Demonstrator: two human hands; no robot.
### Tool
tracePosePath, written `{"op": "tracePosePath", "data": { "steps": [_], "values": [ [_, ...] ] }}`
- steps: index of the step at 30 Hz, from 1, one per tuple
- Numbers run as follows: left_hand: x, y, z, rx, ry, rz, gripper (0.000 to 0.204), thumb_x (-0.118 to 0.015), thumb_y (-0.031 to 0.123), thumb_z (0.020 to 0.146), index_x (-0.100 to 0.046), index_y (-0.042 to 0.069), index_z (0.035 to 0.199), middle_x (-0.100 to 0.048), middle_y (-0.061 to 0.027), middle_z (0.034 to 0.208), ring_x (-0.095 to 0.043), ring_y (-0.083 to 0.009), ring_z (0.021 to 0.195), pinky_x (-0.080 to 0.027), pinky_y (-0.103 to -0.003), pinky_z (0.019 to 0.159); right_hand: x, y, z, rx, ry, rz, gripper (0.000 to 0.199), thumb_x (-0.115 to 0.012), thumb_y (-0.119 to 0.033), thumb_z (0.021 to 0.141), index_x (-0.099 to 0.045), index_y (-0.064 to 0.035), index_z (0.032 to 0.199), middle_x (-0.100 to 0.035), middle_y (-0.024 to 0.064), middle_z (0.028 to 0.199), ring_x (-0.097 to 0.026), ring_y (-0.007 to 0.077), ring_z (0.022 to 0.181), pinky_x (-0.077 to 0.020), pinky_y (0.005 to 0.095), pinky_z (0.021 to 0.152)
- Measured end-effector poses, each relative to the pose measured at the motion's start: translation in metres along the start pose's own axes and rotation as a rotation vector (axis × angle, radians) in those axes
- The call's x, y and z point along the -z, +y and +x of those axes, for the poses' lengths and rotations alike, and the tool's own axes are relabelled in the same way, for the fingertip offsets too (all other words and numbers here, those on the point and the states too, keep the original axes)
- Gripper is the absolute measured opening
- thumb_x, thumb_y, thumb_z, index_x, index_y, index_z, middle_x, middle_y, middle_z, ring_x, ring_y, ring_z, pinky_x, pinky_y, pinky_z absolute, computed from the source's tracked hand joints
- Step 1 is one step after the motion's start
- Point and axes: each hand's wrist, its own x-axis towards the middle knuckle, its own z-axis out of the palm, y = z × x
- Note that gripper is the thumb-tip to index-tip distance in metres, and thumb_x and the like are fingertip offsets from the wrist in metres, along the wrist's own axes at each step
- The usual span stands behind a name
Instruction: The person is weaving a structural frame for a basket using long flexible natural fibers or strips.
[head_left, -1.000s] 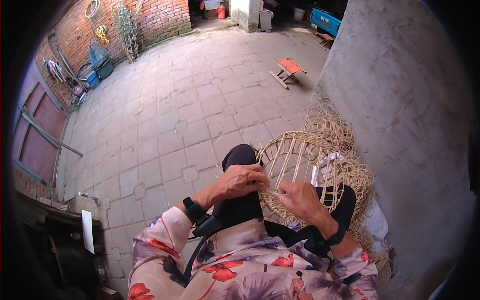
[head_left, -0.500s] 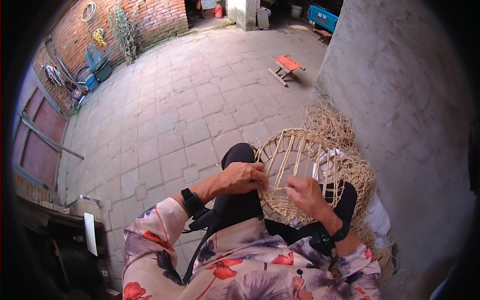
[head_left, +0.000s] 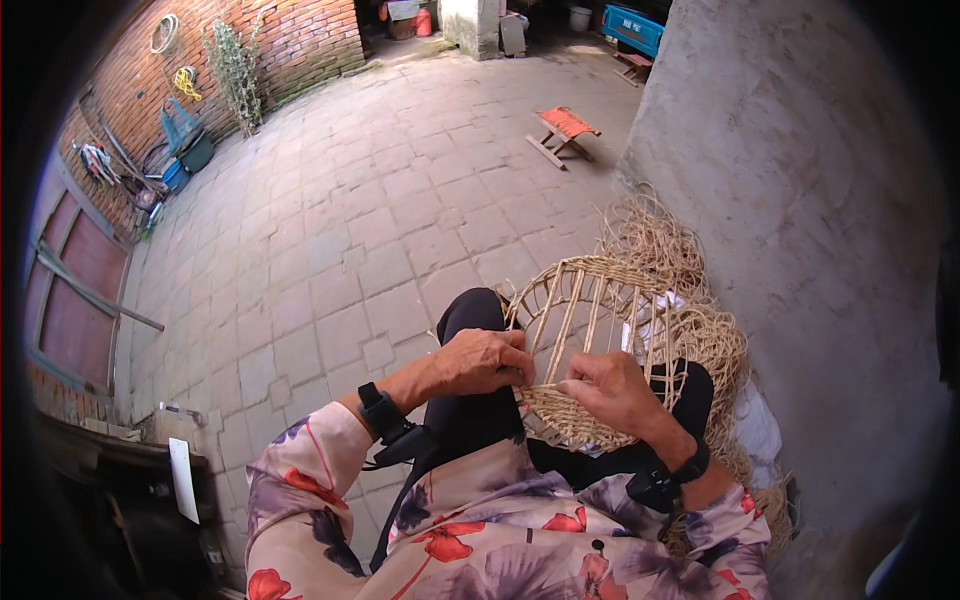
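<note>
Evidently, at lower centre, the left hand and right hand were closed, pinching a straw strand on the half-woven basket: base woven, upright ribs mostly bare.

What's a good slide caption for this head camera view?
Both hands, left hand and right hand, weave straw into a round basket frame on the lap.

Part of the woven basket is being covered by the left hand and right hand. The strand between the fingertips is being rendered too thin to follow. Items along the brick wall are being blurred.
</note>
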Motion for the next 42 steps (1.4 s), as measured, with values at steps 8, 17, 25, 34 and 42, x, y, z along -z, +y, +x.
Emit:
{"op": "tracePosePath", "data": {
  "steps": [8,17,25,34,42],
  "values": [
    [-0.002,-0.009,0.005,0.024,0.042,-0.194,0.014,-0.063,0.014,0.085,-0.064,0.01,0.098,-0.063,-0.0065,0.087,-0.064,-0.0246,0.081,-0.05,-0.035,0.07,0.013,0.035,-0.048,-0.189,-0.028,0.1,0.023,-0.065,-0.018,0.083,-0.058,0.0017,0.076,-0.045,0.0108,0.055,-0.045,0.0099,0.051,-0.0391,0.0316,0.049],
    [-0.007,0.026,0.013,-0.008,0.234,-0.078,0.012,-0.066,0.008,0.082,-0.068,0.006,0.094,-0.06,-0.0102,0.082,-0.062,-0.0282,0.08,-0.051,-0.036,0.069,0.016,0.028,-0.056,-0.173,0.094,0.101,0.02,-0.066,-0.016,0.084,-0.058,0.0011,0.077,-0.051,0.0142,0.057,-0.051,0.0174,0.048,-0.0413,0.0318,0.05],
    [-0.044,0.023,0.013,0.14,0.338,-0.131,0.011,-0.067,0.014,0.083,-0.068,0.004,0.089,-0.061,-0.0091,0.08,-0.062,-0.0265,0.07,-0.05,-0.034,0.064,0.028,0.009,-0.047,0.256,0.647,-0.36,0.012,-0.069,-0.01,0.082,-0.062,-0.0022,0.087,-0.055,0.0107,0.066,-0.056,0.0302,0.055,-0.0456,0.0334,0.053],
    [-0.052,0.029,0.014,0.167,0.321,0.009,0.012,-0.068,0.017,0.082,-0.069,0.008,0.089,-0.062,-0.0088,0.08,-0.064,-0.0263,0.074,-0.05,-0.035,0.065,-0.021,0.049,-0.028,-0.331,0.032,1.203,0.023,-0.054,-0.02,0.098,-0.055,-0.0005,0.11,-0.062,0.0032,0.078,-0.061,0.0086,0.063,-0.0483,0.0206,0.05],
    [-0.06,0.037,0.021,0.28,0.342,0.092,0.014,-0.071,0.021,0.077,-0.067,0.009,0.082,-0.063,-0.0083,0.081,-0.065,-0.0285,0.073,-0.051,-0.039,0.064,-0.014,0.062,0.028,-0.28,0.131,0.716,0.015,-0.05,-0.015,0.096,-0.057,-0.0018,0.096,-0.062,0.0049,0.072,-0.061,0.0109,0.06,-0.0489,0.0224,0.051]
  ]
}}
